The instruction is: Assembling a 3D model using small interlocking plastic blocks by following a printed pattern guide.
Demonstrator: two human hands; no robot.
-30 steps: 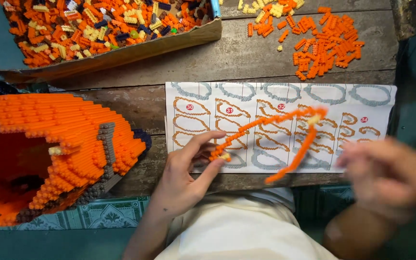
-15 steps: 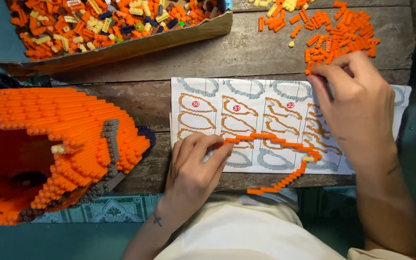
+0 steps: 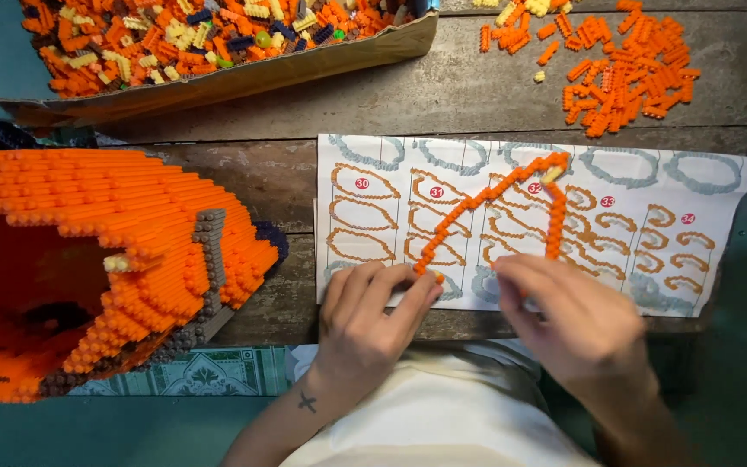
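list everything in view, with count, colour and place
brick arch strip: one, orange, lying on the instruction sheet, both ends at the hands
instruction sheet: one, white with orange and grey diagrams, table centre-right
large brick model: one, orange with a grey band, left
cardboard tray: one, brown, top left, filled with mixed orange, cream and dark bricks
loose bricks: a pile, mostly orange, top right
wooden table: one, weathered grey-brown
left hand: fingertips at the strip's left end
right hand: blurred, by the strip's right end

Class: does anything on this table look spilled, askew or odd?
Mostly tidy. Loose orange bricks lie scattered on the bare wood outside the cardboard tray, and the instruction sheet sits slightly askew to the table edge.
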